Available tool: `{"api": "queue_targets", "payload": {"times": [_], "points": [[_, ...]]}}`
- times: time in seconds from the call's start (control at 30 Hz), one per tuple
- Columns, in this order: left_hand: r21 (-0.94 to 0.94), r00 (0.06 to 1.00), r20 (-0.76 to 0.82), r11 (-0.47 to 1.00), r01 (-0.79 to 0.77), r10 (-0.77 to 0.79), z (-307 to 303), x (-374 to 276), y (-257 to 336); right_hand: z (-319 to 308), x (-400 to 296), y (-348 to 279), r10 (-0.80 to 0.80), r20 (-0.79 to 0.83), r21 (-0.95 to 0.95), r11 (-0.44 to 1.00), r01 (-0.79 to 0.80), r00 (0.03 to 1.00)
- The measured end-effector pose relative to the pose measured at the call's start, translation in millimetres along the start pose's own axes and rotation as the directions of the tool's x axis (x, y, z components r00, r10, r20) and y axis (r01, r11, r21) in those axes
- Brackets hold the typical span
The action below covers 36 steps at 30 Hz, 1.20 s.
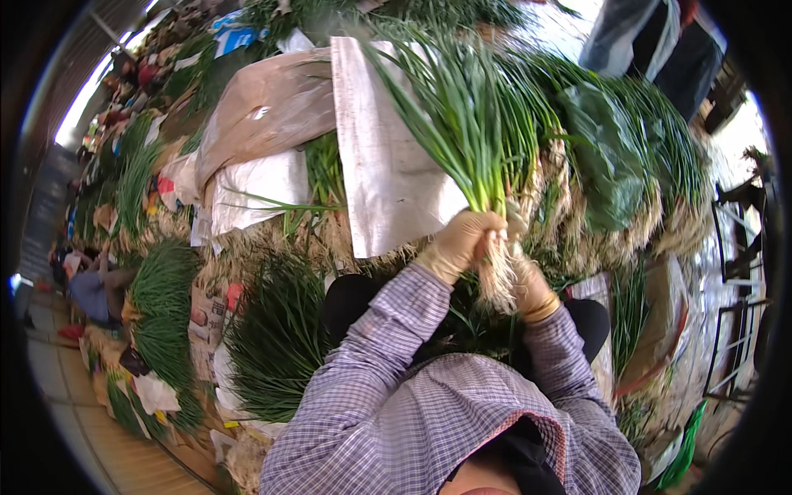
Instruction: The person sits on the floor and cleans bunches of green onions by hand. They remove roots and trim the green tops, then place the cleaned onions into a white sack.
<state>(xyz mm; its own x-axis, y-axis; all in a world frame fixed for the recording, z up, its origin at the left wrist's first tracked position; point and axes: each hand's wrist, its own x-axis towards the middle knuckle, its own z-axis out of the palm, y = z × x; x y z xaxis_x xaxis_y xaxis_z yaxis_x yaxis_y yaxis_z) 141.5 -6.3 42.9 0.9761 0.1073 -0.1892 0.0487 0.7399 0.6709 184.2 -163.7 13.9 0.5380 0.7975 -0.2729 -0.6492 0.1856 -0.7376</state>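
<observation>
My left hand (461, 241), in a pale glove, grips a bunch of spring onions (479, 167) just above its white roots (497, 275). The long green leaves fan upward and to the left, over a white woven plastic sheet (396, 167). My right hand (529, 281), gloved too, is at the right side of the same bunch, with its fingers around the stem bases. Part of that hand is hidden behind the stems and roots. Both hands are above my lap, in front of a long heap of spring onions (550, 210) with roots facing me.
A brownish plastic sheet (266, 105) and a green plastic bag (603, 158) cover parts of the heap. Another leafy pile (278, 340) lies by my left knee. Black metal frames (736, 346) stand at right. One person (99, 284) sits far left; another's legs (656, 49) show upper right.
</observation>
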Motion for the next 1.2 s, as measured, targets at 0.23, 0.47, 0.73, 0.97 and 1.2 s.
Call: {"api": "queue_targets", "payload": {"times": [0.23, 0.47, 0.73, 0.97, 1.2], "points": [[0.373, 0.951, -0.227, 0.921, -0.113, 0.209, -29.6, -46.4, 74.8, -114.5, -18.1, -44.7, -0.146, 0.05, -0.176, 0.972, 0.153, 0.988], [-0.048, 0.977, -0.208, 0.997, -0.062, 0.05, -43.5, -13.2, 12.3, -102.8, 48.2, -66.4, -0.335, -0.119, -0.992, 0.078, -0.098, 0.935], [0.028, 0.995, -0.061, 0.997, -0.076, 0.078, -14.4, -21.7, 6.5, -63.5, 113.7, -68.7, -0.564, -0.18, -0.984, 0.092, -0.155, 0.806], [0.071, 0.999, 0.032, 0.997, 0.037, -0.039, -17.8, -3.9, -6.0, -19.3, 19.1, -16.0, -0.415, 0.454, -0.889, -0.161, 0.428, 0.788], [-0.155, 0.988, -0.156, 0.987, -0.041, 0.017, 1.2, -10.9, -15.5, -99.3, 14.3, -26.9, -0.471, -0.19, -0.937, 0.349, -0.016, 0.861]]}}
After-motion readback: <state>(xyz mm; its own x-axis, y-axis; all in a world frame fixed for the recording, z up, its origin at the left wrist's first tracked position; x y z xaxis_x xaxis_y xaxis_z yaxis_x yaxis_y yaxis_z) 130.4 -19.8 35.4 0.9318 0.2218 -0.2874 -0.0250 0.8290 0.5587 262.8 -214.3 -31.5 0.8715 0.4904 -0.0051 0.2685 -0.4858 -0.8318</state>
